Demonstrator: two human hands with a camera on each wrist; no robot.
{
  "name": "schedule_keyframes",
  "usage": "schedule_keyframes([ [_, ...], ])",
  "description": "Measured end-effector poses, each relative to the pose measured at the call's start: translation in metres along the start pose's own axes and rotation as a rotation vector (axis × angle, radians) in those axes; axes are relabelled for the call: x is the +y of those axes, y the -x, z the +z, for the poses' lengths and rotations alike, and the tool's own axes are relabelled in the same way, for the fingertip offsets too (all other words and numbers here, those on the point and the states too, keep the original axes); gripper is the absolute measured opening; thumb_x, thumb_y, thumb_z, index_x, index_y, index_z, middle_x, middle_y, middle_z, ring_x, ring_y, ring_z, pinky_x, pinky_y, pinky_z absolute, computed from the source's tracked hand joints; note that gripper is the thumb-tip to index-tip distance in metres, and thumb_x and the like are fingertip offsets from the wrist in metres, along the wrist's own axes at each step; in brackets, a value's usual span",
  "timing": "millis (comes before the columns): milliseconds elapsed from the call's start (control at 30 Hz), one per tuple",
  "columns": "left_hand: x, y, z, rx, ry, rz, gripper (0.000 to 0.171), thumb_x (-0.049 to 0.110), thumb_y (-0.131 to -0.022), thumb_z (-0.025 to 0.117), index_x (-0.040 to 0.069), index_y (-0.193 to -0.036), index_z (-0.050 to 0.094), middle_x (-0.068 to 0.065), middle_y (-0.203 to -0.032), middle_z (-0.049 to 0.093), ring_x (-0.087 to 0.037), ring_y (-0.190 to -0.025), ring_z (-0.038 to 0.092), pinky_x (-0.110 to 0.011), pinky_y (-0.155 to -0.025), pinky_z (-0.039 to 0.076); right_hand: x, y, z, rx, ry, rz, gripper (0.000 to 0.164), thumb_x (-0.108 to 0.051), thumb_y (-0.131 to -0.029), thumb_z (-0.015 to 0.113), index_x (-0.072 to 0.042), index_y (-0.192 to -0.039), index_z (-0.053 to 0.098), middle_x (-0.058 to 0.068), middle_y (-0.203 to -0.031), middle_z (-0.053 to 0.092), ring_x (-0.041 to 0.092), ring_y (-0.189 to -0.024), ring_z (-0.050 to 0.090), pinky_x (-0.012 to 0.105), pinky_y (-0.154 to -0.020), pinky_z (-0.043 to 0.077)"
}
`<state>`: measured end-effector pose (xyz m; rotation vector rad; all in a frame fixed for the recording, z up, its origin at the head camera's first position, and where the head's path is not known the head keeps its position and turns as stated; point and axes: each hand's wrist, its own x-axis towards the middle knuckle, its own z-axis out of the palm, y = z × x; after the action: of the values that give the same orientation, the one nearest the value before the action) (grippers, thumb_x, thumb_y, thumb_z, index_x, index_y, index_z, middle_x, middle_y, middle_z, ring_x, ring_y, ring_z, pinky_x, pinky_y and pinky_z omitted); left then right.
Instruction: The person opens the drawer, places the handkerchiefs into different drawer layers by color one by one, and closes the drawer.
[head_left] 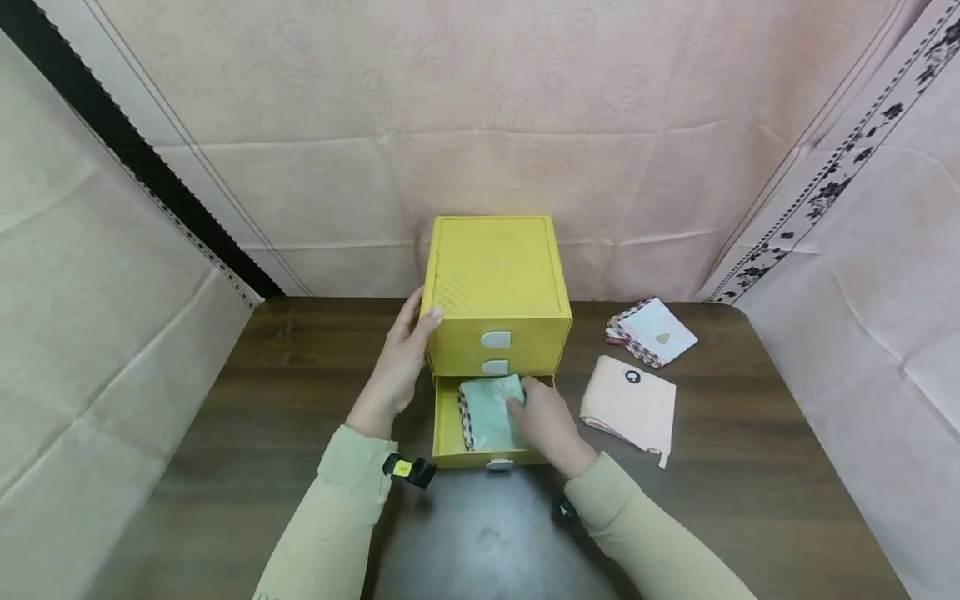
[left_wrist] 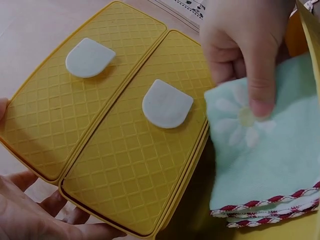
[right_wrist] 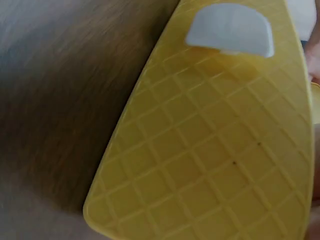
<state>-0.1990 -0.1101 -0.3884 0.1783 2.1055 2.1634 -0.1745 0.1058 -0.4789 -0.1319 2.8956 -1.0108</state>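
Note:
A yellow drawer box (head_left: 495,267) stands on the table with its bottom drawer (head_left: 448,433) pulled out. Inside lies a folded mint-green towel (head_left: 487,412), which has a white flower and a red-and-white edge in the left wrist view. My right hand (head_left: 551,421) pinches its right edge, thumb on top; the fingers beneath are partly hidden. Against the box's left side rests my left hand (head_left: 401,358), fingers (left_wrist: 30,210) extended and thumb at the front corner. The right wrist view shows mostly the waffle-patterned drawer front (right_wrist: 210,145) and its white tab (right_wrist: 232,30).
To the right of the box lie a folded cream cloth (head_left: 630,404) with a dark round mark and, behind it, a folded white cloth (head_left: 656,329) with a checked edge. Two upper drawers with white tabs (head_left: 496,339) are closed. Pale curtains (head_left: 480,100) surround the brown table (head_left: 300,483).

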Motion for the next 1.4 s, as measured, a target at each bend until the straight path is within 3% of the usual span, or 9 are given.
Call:
schedule_keyframes([
  [267,-0.001,-0.001,0.004,-0.012,-0.002,-0.015,0.064,0.045,-0.099,0.05,0.031,-0.154,0.021,-0.001,-0.155,0.024,-0.022,-0.133,0.036,-0.05,-0.109,0.028,0.001,0.005,0.004,0.025,0.183,0.002,0.029,-0.016,-0.094,0.062,0.008,-0.109,0.054,0.02,-0.083,0.062,0.033,-0.076,0.063,0.047,-0.065,0.051],
  [467,0.0,0.0,0.0,-0.002,-0.013,-0.008,0.065,0.046,-0.099,0.05,0.031,-0.154,0.021,-0.003,-0.154,0.025,-0.024,-0.133,0.036,-0.053,-0.108,0.028,0.0,0.014,0.003,0.168,0.274,-0.097,0.025,-0.017,-0.092,0.065,0.004,-0.101,0.056,0.018,-0.082,0.061,0.036,-0.073,0.063,0.048,-0.061,0.05],
  [567,0.0,0.001,-0.002,-0.003,-0.011,-0.008,0.065,0.046,-0.099,0.05,0.031,-0.154,0.02,-0.003,-0.155,0.024,-0.024,-0.133,0.035,-0.053,-0.108,0.028,0.0,0.019,-0.002,0.228,0.262,-0.152,0.025,-0.019,-0.09,0.068,0.001,-0.101,0.059,0.015,-0.083,0.062,0.033,-0.072,0.063,0.047,-0.059,0.05],
  [733,0.0,0.001,-0.003,-0.003,-0.007,-0.006,0.065,0.045,-0.099,0.05,0.03,-0.155,0.02,-0.003,-0.155,0.023,-0.025,-0.134,0.034,-0.054,-0.109,0.027,0.003,0.025,-0.013,0.241,0.083,-0.184,0.03,-0.025,-0.09,0.069,-0.001,-0.109,0.064,0.009,-0.089,0.066,0.022,-0.074,0.063,0.039,-0.064,0.052],
  [900,-0.001,0.001,-0.003,-0.002,-0.022,-0.013,0.065,0.046,-0.099,0.049,0.031,-0.155,0.019,-0.003,-0.156,0.023,-0.024,-0.135,0.033,-0.054,-0.109,0.026,0.005,0.029,-0.021,0.214,-0.092,-0.131,0.033,-0.034,-0.089,0.071,-0.007,-0.109,0.065,-0.001,-0.087,0.065,0.009,-0.073,0.061,0.031,-0.063,0.051],
  [1200,-0.001,0.003,-0.003,0.002,-0.014,-0.022,0.065,0.047,-0.1,0.048,0.031,-0.155,0.018,-0.003,-0.156,0.021,-0.024,-0.136,0.031,-0.054,-0.11,0.024,-0.002,0.045,-0.026,0.148,-0.295,-0.075,0.035,-0.043,-0.087,0.071,-0.015,-0.107,0.065,-0.007,-0.085,0.066,0.015,-0.076,0.061,0.032,-0.064,0.051],
  [1400,-0.001,0.003,-0.002,-0.005,-0.009,-0.012,0.065,0.046,-0.1,0.048,0.03,-0.155,0.018,-0.003,-0.156,0.022,-0.023,-0.136,0.032,-0.054,-0.11,0.024,-0.013,0.062,-0.024,0.095,-0.4,-0.08,0.029,-0.045,-0.085,0.073,-0.02,-0.098,0.069,-0.008,-0.082,0.065,0.012,-0.075,0.061,0.032,-0.067,0.052],
])
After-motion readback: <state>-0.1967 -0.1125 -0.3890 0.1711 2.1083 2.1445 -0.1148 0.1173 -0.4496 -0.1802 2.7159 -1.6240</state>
